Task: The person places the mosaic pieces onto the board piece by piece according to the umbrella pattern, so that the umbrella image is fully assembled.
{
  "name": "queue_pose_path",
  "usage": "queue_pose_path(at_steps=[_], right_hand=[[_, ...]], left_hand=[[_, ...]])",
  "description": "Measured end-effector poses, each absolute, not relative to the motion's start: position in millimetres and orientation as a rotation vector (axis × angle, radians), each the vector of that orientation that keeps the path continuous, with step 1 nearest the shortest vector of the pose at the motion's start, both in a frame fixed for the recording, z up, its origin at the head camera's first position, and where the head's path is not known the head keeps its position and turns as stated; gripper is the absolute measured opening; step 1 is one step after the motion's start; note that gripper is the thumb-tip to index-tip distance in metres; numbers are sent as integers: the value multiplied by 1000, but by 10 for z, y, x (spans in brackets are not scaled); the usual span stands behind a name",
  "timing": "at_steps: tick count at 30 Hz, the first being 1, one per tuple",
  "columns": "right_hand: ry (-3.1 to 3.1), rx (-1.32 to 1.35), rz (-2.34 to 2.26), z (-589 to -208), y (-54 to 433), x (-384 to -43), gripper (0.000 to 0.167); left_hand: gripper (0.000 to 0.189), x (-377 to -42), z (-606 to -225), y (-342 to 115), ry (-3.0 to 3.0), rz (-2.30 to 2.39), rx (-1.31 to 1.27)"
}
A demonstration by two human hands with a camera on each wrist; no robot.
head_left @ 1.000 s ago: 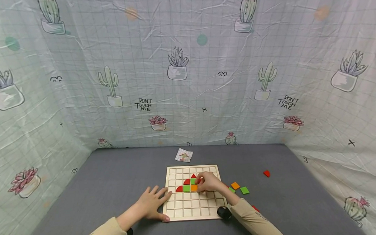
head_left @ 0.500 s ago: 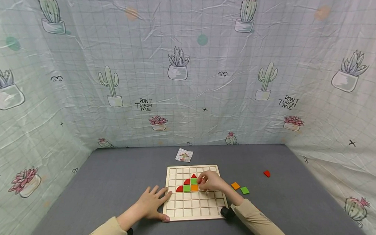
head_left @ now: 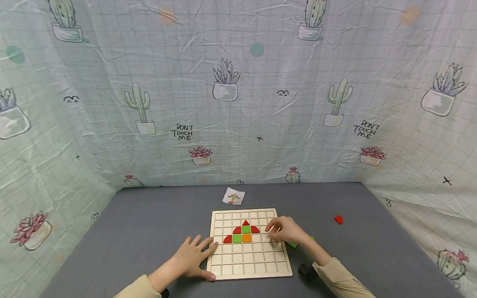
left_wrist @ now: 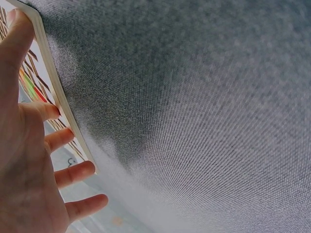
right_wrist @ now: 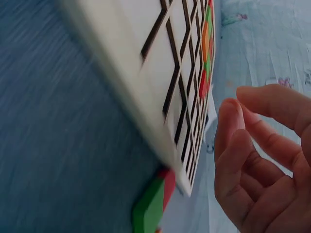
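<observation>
A wooden grid board [head_left: 253, 270] lies on the grey table. On it are red pieces, two green squares and an orange square [head_left: 246, 238]; a red triangle [head_left: 245, 223] tops a green square [head_left: 246, 229]. My left hand [head_left: 191, 258], fingers spread, rests at the board's left edge, thumb [left_wrist: 19, 31] and some fingertips on the rim. Over the board's right side hovers my right hand [head_left: 286, 229], its fingers loosely bent. In the right wrist view nothing shows between thumb and fingertips. Nearest it on the board is a red quarter-round [head_left: 255, 229].
Right of the board, a green tile [head_left: 294, 244] is partly hidden under the right forearm. Farther right lies a red quarter-round tile [head_left: 339, 220]. A small pattern card [head_left: 233, 196] sits behind the board. Cactus-print cloth [head_left: 228, 122] hangs around the table.
My right hand has drawn back to the right, away from the coloured pieces, uncovering the red quarter-round beside the upper green square. The left hand has stayed in place.
</observation>
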State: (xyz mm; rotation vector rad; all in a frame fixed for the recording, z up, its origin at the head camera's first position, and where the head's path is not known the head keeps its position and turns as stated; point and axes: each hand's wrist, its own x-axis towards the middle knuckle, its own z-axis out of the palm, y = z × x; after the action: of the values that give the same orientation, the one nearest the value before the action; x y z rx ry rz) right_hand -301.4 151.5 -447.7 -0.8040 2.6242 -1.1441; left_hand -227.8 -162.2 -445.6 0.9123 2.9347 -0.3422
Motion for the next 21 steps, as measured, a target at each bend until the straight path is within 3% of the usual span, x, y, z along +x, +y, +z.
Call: queue_pose_path(at_steps=[7,21], right_hand=[[2604,-902,-1134,-4427,1821,-2972,19],[2627,-840,-1137,-4400,2429,-2890,21]], left_hand=[[89,-2275,-4450,-1619,2934,-344,907],[90,-2280,-4472,-1618,2928,-360,894]])
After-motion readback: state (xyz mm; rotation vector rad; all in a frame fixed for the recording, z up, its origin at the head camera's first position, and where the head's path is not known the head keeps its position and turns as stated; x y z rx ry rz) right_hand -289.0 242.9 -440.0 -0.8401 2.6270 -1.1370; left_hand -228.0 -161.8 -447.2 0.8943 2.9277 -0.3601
